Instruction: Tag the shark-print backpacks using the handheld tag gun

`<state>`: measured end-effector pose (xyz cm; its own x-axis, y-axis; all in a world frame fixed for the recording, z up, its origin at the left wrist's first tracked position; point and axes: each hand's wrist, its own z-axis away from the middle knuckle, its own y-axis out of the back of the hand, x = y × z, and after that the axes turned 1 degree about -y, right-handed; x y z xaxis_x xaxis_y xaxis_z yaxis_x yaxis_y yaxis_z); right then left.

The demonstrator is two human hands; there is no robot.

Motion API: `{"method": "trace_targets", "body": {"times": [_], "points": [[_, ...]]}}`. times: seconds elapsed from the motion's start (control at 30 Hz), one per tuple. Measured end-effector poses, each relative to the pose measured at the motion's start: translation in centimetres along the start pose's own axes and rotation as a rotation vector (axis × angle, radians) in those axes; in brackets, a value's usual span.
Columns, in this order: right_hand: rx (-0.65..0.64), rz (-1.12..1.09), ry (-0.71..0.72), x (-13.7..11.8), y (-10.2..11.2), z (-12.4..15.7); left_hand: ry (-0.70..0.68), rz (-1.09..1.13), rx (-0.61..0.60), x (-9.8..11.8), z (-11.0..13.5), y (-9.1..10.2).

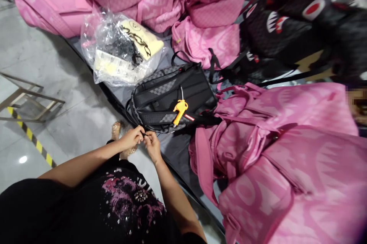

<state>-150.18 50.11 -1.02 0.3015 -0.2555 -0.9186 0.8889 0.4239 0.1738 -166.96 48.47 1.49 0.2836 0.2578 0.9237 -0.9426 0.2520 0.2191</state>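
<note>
Backpack (169, 99): underside hidden | left hand (132, 139), right hand (152, 146): pinching dark bit (144, 134), unidentifiable | lower-right pink bag (323, 183): cut off

Pink bags (318, 179) and a black backpack (195, 91) cover the table (173, 151).

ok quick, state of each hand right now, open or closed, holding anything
Left hand: fingers closed, pinching a small dark piece beside the black backpack.
Right hand: fingers closed at the same piece; exactly what it is can't be told.
</note>
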Motion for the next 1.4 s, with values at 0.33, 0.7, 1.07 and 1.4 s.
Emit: {"method": "trace_targets", "body": {"times": [0.33, 0.7, 1.07, 1.4], "points": [[0.095, 0.003, 0.087, 0.4, -0.9, -0.3, -0.012, -0.009, 0.017, -2.8, -0.5, -0.9], [0.118, -0.056, 0.137, 0.4, -1.0, -0.9, -0.042, -0.023, 0.026, -3.0, -1.2, -1.0], [0.09, -0.086, 0.141, 1.4, -0.8, -1.5, -0.052, 0.005, 0.04, -2.8, -1.6, -1.4], [0.078, 0.145, 0.168, 1.2, 0.1, -1.5, -0.026, 0.062, 0.069, -1.8, -1.3, -1.8]]}}
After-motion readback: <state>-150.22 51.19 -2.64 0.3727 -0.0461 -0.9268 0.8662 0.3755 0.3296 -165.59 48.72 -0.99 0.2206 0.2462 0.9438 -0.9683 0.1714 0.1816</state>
